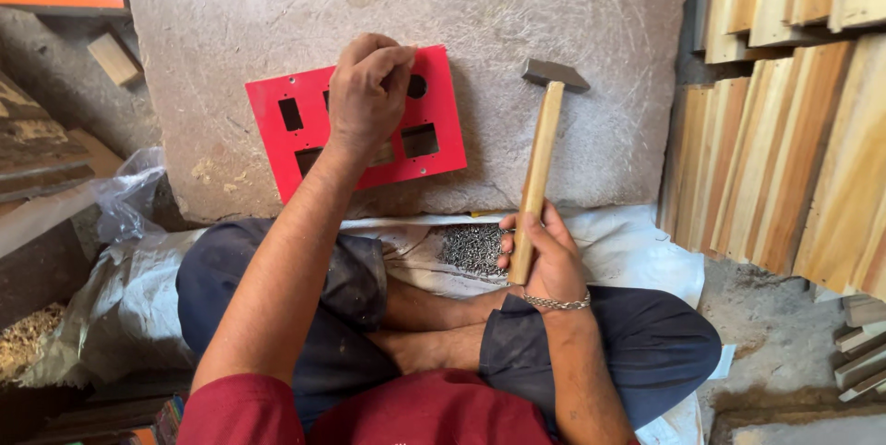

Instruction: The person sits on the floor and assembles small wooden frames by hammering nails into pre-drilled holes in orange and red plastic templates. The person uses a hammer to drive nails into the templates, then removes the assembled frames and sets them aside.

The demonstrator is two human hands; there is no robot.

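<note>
The fingers [392, 62] of the left hand [367, 90] are pinched tight together at the top edge of a red plate [443, 136]; whatever small thing they may grip is too small to tell. The hand rests on the plate, which has several rectangular cut-outs and a round hole and lies flat on a grey stone slab [572, 20], near the slab's front edge and towards its left side.

The right hand [549, 256] is wrapped around the lower end of a hammer [540, 159] with a wooden handle; its steel head points up and away, over the slab to the right of the plate, well apart from it. A chain bracelet [556, 302] sits on that wrist.

Just left of the right hand, a heap of small nails [471, 246] lies on a white sack [637, 251] spread over the lap. Wooden boards [784, 150] lean in a stack beyond the slab's right edge.
</note>
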